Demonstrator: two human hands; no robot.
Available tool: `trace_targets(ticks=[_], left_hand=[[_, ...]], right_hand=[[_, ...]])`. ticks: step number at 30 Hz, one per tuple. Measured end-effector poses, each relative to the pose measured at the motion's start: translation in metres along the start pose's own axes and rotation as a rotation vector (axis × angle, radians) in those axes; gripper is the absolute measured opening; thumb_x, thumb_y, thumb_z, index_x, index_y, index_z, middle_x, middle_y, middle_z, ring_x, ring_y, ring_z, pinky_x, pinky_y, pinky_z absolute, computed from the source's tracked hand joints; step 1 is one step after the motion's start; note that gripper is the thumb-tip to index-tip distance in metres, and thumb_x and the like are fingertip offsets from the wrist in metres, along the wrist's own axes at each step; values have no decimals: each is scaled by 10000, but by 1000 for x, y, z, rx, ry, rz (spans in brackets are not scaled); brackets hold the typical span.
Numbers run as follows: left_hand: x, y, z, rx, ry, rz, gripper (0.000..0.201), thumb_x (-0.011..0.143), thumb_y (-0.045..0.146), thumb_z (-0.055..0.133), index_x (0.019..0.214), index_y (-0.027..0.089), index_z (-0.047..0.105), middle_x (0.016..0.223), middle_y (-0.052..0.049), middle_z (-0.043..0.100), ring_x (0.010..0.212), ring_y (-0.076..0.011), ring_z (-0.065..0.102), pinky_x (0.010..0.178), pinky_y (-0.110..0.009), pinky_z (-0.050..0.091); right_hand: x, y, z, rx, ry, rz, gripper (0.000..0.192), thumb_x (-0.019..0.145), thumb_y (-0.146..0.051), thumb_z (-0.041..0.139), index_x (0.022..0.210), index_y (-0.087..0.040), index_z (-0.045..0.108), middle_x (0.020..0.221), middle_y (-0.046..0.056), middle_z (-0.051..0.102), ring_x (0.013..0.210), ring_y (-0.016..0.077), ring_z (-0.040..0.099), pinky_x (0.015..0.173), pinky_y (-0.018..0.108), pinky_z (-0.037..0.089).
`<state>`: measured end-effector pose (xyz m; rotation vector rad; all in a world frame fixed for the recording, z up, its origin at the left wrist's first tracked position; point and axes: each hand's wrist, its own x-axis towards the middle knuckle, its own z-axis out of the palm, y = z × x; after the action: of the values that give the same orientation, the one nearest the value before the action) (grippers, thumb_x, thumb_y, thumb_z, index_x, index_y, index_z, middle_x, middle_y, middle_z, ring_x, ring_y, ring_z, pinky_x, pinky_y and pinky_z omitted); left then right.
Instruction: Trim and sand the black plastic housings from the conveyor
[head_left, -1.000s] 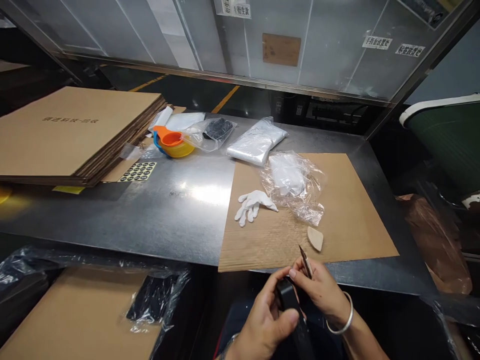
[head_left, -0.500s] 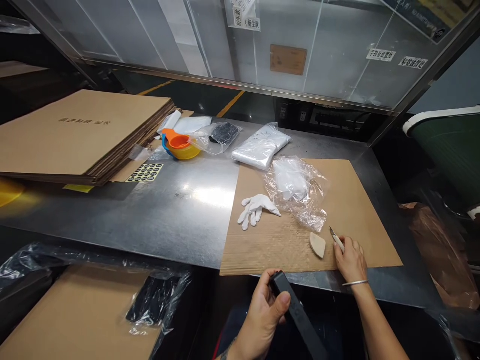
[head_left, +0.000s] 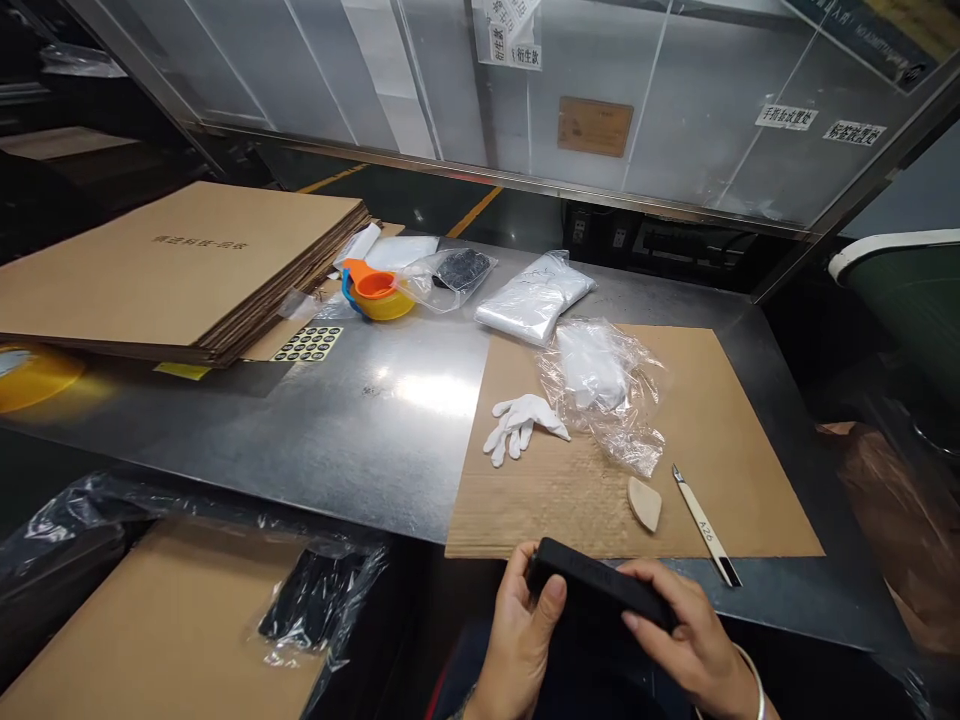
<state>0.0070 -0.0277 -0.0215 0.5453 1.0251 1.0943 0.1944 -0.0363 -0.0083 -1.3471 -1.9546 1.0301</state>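
A black rectangular bar-shaped part [head_left: 600, 585] is held in front of the table's near edge, one end in each hand. My left hand [head_left: 517, 640] grips its left end with the thumb on top. My right hand [head_left: 694, 635], with a bangle at the wrist, closes around the other end. On the cardboard sheet [head_left: 540, 520] just beyond lies a craft knife [head_left: 706, 525] with a white handle marked A26, its blade pointing away. Left of the knife is a beige wedge-shaped pad [head_left: 644, 503]. A white glove [head_left: 525, 425] lies farther left.
Clear plastic bags [head_left: 600, 380] and a silvery packet [head_left: 536, 295] lie toward the back. A tape roll with an orange core [head_left: 379, 290] and a sticker sheet [head_left: 309, 343] are left of them. Stacked cardboard [head_left: 180, 270] fills the left side; a plastic-lined box [head_left: 150, 620] stands below.
My right hand has let go of the craft knife, which now lies on the cardboard, and has taken the black part's other end. The part has turned more level. The view has shifted slightly.
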Motion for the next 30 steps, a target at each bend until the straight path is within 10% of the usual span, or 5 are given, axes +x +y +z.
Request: trace_targets(ticks=[8,21,30], left_hand=[[1,9,-36,323,-307,101,437,759,260,639,1181,247,530,1011,-55,588,929,-174,557,855,-271,431],[-4,28,-27,474,-329,382,470,705,183,674,1143,336,602,847,-47,584,770,-180,557,684,-273,469],[-5,29,-27,435,-365,234,329,664,253,713,982,202,646,814,-67,599,713,-179,559,636,-278,439]], right_hand=[[7,-3,-23,102,-37,-1,233,765,-181,530,973,-231,622,818,16,683,738,152,642,667,206,481],[16,-4,-30,95,-79,-5,258,710,-145,500,891,-223,668,796,40,694,725,187,648,602,225,475],[21,-6,-31,158,-102,-24,234,714,-167,516,882,-212,672,741,32,679,654,166,624,586,229,457]])
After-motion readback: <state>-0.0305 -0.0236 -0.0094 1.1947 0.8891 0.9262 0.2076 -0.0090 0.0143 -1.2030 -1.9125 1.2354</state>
